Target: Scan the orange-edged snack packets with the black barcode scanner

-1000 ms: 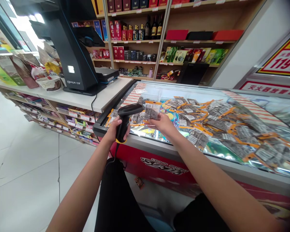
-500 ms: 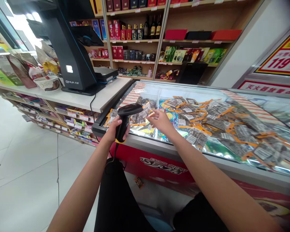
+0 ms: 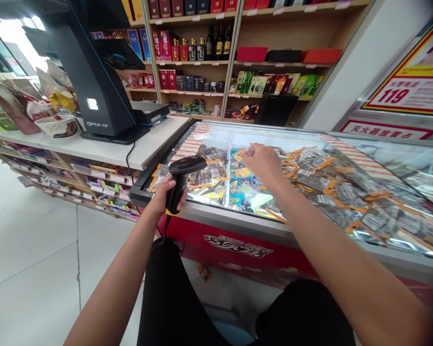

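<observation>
My left hand is wrapped round the grip of a black handheld barcode scanner, whose head points right over the glass top of a chest freezer. A cable hangs from its handle. My right hand is over the glass, fingers curled together by the upper left edge of a spread of clear snack packets with orange edges. Anything between those fingertips is hidden. Left of it, beyond the scanner head, lies a smaller group of similar packets. Colourful bags show through the glass below my right hand.
A counter with a black checkout terminal stands at left, above snack shelves. Shelves of bottles and boxes line the back. One small packet lies on the floor against the red freezer front.
My right hand has left the left packet group and moved right, to the larger spread. The packet it pinched is no longer visible in it. My left hand still grips the scanner.
</observation>
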A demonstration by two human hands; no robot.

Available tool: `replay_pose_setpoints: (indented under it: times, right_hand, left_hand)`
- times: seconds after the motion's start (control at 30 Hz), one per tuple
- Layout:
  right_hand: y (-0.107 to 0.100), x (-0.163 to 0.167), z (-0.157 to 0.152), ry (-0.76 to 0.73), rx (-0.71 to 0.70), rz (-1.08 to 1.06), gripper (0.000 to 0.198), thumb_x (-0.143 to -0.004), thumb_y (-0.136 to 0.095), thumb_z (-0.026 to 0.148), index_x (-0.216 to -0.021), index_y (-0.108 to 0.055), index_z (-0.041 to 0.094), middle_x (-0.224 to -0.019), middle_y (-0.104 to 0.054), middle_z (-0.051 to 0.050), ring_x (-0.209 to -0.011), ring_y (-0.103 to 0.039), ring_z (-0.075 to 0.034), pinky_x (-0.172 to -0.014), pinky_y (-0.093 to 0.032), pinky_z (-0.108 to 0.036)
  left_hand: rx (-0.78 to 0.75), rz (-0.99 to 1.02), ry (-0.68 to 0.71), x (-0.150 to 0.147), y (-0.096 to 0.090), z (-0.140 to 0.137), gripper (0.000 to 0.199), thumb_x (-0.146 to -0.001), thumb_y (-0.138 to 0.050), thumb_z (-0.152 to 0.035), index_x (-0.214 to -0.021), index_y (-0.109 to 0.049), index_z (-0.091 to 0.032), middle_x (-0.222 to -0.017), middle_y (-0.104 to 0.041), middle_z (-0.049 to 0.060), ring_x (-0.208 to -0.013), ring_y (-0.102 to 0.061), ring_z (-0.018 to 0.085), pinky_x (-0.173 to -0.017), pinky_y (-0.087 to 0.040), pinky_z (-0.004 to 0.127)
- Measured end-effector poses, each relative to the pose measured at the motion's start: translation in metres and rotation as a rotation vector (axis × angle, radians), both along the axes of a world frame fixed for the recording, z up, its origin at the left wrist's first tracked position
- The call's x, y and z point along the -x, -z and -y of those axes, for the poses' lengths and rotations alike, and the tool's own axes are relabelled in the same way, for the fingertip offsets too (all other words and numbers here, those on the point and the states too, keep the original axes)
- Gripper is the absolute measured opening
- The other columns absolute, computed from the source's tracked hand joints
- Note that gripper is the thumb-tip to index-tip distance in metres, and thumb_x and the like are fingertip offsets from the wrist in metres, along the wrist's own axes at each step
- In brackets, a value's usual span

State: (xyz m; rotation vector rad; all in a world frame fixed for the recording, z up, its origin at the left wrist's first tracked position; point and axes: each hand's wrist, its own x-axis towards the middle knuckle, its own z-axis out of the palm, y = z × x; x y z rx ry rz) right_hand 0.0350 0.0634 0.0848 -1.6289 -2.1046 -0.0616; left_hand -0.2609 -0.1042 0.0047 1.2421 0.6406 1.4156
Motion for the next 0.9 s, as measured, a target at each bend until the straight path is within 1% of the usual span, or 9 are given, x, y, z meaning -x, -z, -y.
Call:
replay_pose_setpoints:
  times: [0.07, 0.13, 0.27, 0.4, 0.53, 0.6, 0.67, 0.77, 0.9]
  right_hand:
    - [0.003, -0.011, -0.028, 0.025, 0.014, 0.071, 0.037, -0.106, -0.069, 0.039, -0.132, -0.076, 0.013, -0.13, -0.079, -0.028, -0.13, -0.068, -0.043, -0.105, -0.054, -0.051]
    - [0.007, -0.017, -0.05, 0.038, 0.12, 0.094, 0.043, -0.102, -0.076, 0.034, -0.138, -0.073, 0.01, -0.133, -0.076, -0.03, -0.134, -0.066, -0.047, -0.109, -0.052, -0.057]
    - [0.014, -0.016, -0.069, 0.067, 0.182, 0.016, 0.045, -0.091, -0.087, 0.027, -0.132, -0.075, 0.012, -0.14, -0.07, -0.032, -0.145, -0.059, -0.052, -0.117, -0.044, -0.067]
    - [0.015, -0.009, -0.06, 0.053, 0.152, -0.078, 0.043, -0.081, -0.09, 0.018, -0.121, -0.075, 0.019, -0.141, -0.069, -0.028, -0.144, -0.058, -0.051, -0.119, -0.044, -0.068]
    - [0.011, 0.002, -0.038, -0.073, 0.178, -0.485, 0.035, -0.08, -0.088, 0.021, -0.11, -0.07, 0.025, -0.119, -0.077, -0.015, -0.122, -0.07, -0.039, -0.105, -0.056, -0.052]
    - [0.009, 0.01, -0.023, -0.139, 0.312, -0.748, 0.033, -0.082, -0.09, 0.029, -0.107, -0.068, 0.026, -0.111, -0.078, -0.01, -0.113, -0.072, -0.033, -0.097, -0.058, -0.045]
    - [0.008, 0.02, -0.007, -0.208, 0.512, -0.986, 0.033, -0.082, -0.092, 0.033, -0.102, -0.067, 0.026, -0.109, -0.079, -0.006, -0.111, -0.073, -0.028, -0.093, -0.058, -0.041]
    - [0.009, 0.037, 0.016, -0.261, 0.721, -1.268, 0.029, -0.082, -0.092, 0.029, -0.094, -0.066, 0.026, -0.105, -0.079, -0.002, -0.109, -0.073, -0.023, -0.091, -0.061, -0.036]
    - [0.016, 0.058, 0.035, -0.315, 0.743, -1.498, 0.02, -0.085, -0.085, 0.02, -0.088, -0.065, 0.026, -0.091, -0.076, 0.002, -0.096, -0.074, -0.019, -0.09, -0.066, -0.033]
  left_hand:
    - [0.007, 0.011, -0.022, -0.001, 0.0, 0.0, 0.054, -0.093, -0.074, -0.063, -0.119, -0.061, -0.018, -0.061, -0.067, -0.003, -0.034, -0.054, 0.016, -0.035, -0.033, 0.023]
    - [0.017, 0.019, -0.033, -0.003, 0.001, 0.0, 0.055, -0.092, -0.074, -0.064, -0.12, -0.061, -0.019, -0.06, -0.066, -0.004, -0.033, -0.053, 0.015, -0.035, -0.033, 0.022]
    - [0.024, 0.009, -0.016, -0.003, 0.0, 0.001, 0.056, -0.091, -0.075, -0.065, -0.119, -0.061, -0.019, -0.059, -0.065, -0.004, -0.033, -0.052, 0.015, -0.035, -0.033, 0.022]
    - [0.025, -0.011, -0.014, -0.002, -0.002, 0.002, 0.052, -0.092, -0.074, -0.064, -0.115, -0.06, -0.02, -0.061, -0.067, -0.002, -0.036, -0.055, 0.016, -0.037, -0.034, 0.022]
    - [0.003, -0.038, -0.011, -0.002, -0.003, 0.002, 0.051, -0.092, -0.073, -0.067, -0.109, -0.059, -0.02, -0.061, -0.067, -0.002, -0.035, -0.053, 0.015, -0.036, -0.033, 0.022]
    - [-0.01, -0.046, -0.006, -0.002, -0.002, 0.001, 0.052, -0.092, -0.072, -0.068, -0.109, -0.059, -0.02, -0.06, -0.066, -0.002, -0.034, -0.053, 0.014, -0.036, -0.034, 0.022]
    - [-0.014, -0.06, 0.005, -0.001, -0.003, 0.001, 0.052, -0.094, -0.07, -0.068, -0.111, -0.059, -0.02, -0.06, -0.066, -0.002, -0.034, -0.053, 0.015, -0.036, -0.036, 0.022]
    - [-0.003, -0.118, 0.054, 0.001, -0.004, 0.001, 0.05, -0.095, -0.069, -0.066, -0.112, -0.058, -0.02, -0.06, -0.068, -0.001, -0.034, -0.053, 0.015, -0.038, -0.04, 0.023]
    - [0.029, -0.172, 0.07, 0.002, -0.005, 0.001, 0.052, -0.093, -0.07, -0.068, -0.11, -0.056, -0.021, -0.062, -0.071, 0.0, -0.034, -0.054, 0.015, -0.039, -0.041, 0.024]
